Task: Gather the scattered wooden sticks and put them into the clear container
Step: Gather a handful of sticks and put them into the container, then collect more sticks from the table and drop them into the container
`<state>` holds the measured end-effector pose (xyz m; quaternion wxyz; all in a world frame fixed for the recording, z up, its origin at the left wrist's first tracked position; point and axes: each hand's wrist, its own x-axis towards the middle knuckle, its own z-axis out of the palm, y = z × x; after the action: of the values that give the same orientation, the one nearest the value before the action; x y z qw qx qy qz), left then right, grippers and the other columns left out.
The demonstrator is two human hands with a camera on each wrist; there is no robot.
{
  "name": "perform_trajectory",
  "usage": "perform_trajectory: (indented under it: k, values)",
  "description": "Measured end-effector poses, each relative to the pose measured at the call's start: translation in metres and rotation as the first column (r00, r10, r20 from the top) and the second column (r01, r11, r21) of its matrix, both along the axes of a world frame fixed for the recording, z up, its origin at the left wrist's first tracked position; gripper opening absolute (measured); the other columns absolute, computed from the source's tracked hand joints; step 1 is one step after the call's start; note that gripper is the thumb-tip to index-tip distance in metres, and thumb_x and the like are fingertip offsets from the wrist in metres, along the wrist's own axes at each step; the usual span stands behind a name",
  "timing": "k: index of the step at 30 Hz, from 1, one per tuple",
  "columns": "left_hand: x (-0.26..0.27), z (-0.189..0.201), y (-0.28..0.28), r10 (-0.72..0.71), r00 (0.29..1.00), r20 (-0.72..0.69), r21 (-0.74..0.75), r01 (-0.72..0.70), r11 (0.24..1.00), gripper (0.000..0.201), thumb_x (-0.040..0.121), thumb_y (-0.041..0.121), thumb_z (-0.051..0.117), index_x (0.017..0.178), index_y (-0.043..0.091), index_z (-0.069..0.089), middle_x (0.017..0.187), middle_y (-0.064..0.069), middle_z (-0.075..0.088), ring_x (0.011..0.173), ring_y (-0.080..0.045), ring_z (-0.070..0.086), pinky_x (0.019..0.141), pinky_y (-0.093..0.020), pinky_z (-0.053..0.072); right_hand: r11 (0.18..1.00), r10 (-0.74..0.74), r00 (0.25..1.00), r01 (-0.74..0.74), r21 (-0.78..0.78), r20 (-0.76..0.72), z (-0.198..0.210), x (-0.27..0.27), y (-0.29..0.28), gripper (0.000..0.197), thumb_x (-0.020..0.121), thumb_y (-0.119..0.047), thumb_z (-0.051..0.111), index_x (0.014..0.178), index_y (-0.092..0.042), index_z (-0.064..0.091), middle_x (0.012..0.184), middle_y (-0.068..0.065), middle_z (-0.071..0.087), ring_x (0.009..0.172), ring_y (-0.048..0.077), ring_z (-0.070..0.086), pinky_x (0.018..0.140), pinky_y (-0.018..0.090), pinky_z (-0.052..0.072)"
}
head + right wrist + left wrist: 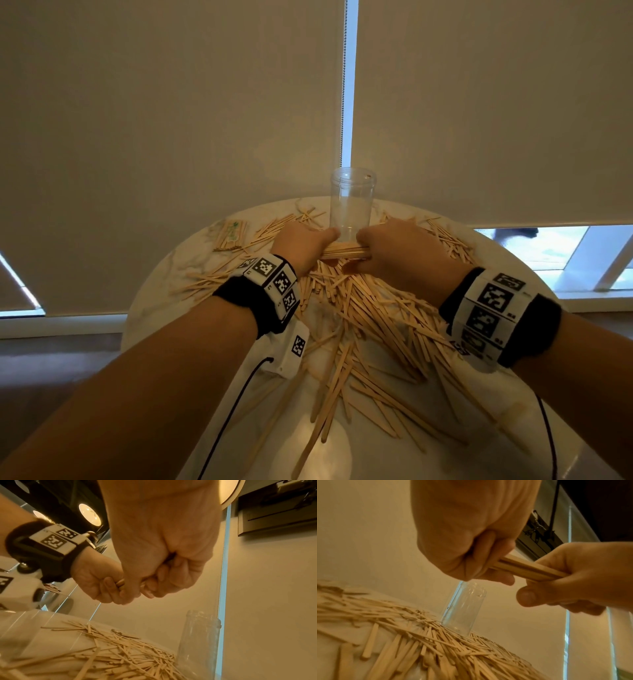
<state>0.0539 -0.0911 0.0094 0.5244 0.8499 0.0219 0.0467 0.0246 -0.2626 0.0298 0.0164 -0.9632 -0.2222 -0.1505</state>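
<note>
A bundle of wooden sticks (344, 251) lies level between my two hands, just in front of the clear container (352, 205). My left hand (305, 245) grips its left end and my right hand (397, 251) grips its right end. In the left wrist view the bundle of wooden sticks (523, 568) runs from my left hand (479, 561) to my right hand (565, 580), above the upright, empty clear container (462, 609). In the right wrist view both fists meet around the bundle of wooden sticks (121, 583). Many loose sticks (370, 329) cover the table.
The round marbled table (150, 308) stands against roller blinds (171, 120). A wrapped pack of sticks (231, 234) lies at the table's far left. Black cables (233, 407) trail from my wristbands over the near edge.
</note>
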Motion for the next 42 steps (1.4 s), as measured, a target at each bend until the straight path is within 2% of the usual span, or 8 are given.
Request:
perform_trajectory:
  k: [12, 16, 20, 26, 30, 34, 38, 42]
  values:
    - [0.085, 0.045, -0.001, 0.003, 0.979, -0.205, -0.510, -0.109, 0.853, 0.064, 0.099, 0.061, 0.040, 0.115, 0.003, 0.062, 0.088, -0.011, 0.077, 0.056, -0.015, 0.068, 0.045, -0.019, 0.045, 0.974, -0.064, 0.995, 0.046, 0.224, 0.074, 0.067, 0.092, -0.044, 0.071, 0.079, -0.079, 0.037, 0.074, -0.013, 0.064, 0.065, 0.007, 0.059, 0.055, 0.018, 0.050, 0.052, 0.030, 0.039]
    - [0.133, 0.043, -0.010, -0.036, 0.985, -0.166, -0.248, -0.006, 0.969, 0.072, 0.083, 0.019, 0.080, 0.143, 0.009, 0.042, 0.125, -0.013, 0.060, 0.101, -0.023, 0.063, 0.068, -0.029, 0.058, 0.983, -0.174, 0.976, 0.164, 0.083, 0.133, 0.094, 0.154, -0.056, 0.073, 0.083, -0.076, 0.043, 0.070, -0.008, 0.065, 0.060, 0.009, 0.057, 0.054, 0.021, 0.050, 0.050, 0.029, 0.034]
    - [0.173, 0.031, -0.027, -0.097, 0.991, -0.087, 0.167, 0.110, 0.980, 0.126, 0.065, 0.047, 0.089, 0.157, 0.012, 0.011, 0.151, -0.011, 0.042, 0.128, -0.031, 0.051, 0.103, -0.041, 0.047, 0.936, -0.203, 0.970, 0.232, -0.263, 0.134, 0.100, 0.200, -0.035, 0.077, 0.073, -0.086, 0.046, 0.074, -0.013, 0.067, 0.064, 0.002, 0.061, 0.059, 0.018, 0.056, 0.051, 0.026, 0.038]
    - [0.207, 0.006, -0.036, -0.107, 0.993, 0.051, 0.040, 0.105, 0.994, 0.093, 0.063, 0.038, 0.093, 0.135, 0.013, 0.040, 0.119, -0.003, 0.063, 0.102, -0.018, 0.063, 0.078, -0.029, 0.051, 0.835, -0.141, 0.989, 0.142, -0.532, 0.042, 0.092, 0.234, -0.001, 0.060, 0.088, -0.070, 0.049, 0.096, -0.015, 0.071, 0.078, -0.002, 0.064, 0.071, 0.018, 0.058, 0.075, 0.036, 0.053]
    - [0.204, 0.006, -0.031, -0.104, 0.992, 0.072, 0.131, 0.094, 0.987, 0.086, 0.073, 0.036, 0.087, 0.140, 0.009, 0.040, 0.122, -0.005, 0.063, 0.093, -0.017, 0.061, 0.061, -0.020, 0.045, 0.956, -0.073, 0.991, 0.037, -0.291, -0.113, 0.089, 0.234, 0.005, 0.042, 0.092, -0.056, 0.058, 0.116, -0.024, 0.071, 0.113, -0.005, 0.069, 0.101, 0.018, 0.058, 0.097, 0.038, 0.045]
    - [0.171, 0.009, -0.024, -0.061, 0.998, -0.028, 0.254, 0.066, 0.965, 0.108, 0.069, 0.057, 0.083, 0.149, 0.004, 0.031, 0.128, -0.005, 0.054, 0.111, -0.025, 0.057, 0.082, -0.034, 0.047, 0.998, -0.042, 0.997, 0.038, -0.058, -0.064, 0.088, 0.208, -0.003, 0.034, 0.092, -0.048, 0.061, 0.111, -0.023, 0.073, 0.114, -0.003, 0.070, 0.104, 0.020, 0.061, 0.094, 0.037, 0.047]
    - [0.118, 0.007, -0.010, -0.085, 0.990, -0.108, 0.333, 0.117, 0.935, 0.075, 0.076, 0.054, 0.079, 0.128, 0.005, 0.060, 0.126, -0.008, 0.065, 0.111, -0.026, 0.062, 0.099, -0.040, 0.050, 0.996, -0.056, 0.998, 0.059, 0.071, -0.036, 0.081, 0.154, -0.020, 0.031, 0.094, -0.042, 0.060, 0.109, -0.017, 0.072, 0.106, -0.002, 0.068, 0.096, 0.016, 0.059, 0.085, 0.032, 0.046]
    - [0.045, -0.001, -0.002, -0.162, 0.973, -0.164, 0.460, 0.220, 0.860, 0.044, 0.085, 0.056, 0.068, 0.090, 0.012, 0.074, 0.082, -0.001, 0.072, 0.071, -0.014, 0.063, 0.070, -0.029, 0.054, 0.986, -0.123, 0.964, 0.145, 0.081, -0.238, 0.055, 0.096, -0.046, 0.033, 0.094, -0.046, 0.061, 0.101, -0.016, 0.071, 0.091, 0.001, 0.071, 0.081, 0.016, 0.066, 0.072, 0.028, 0.050]
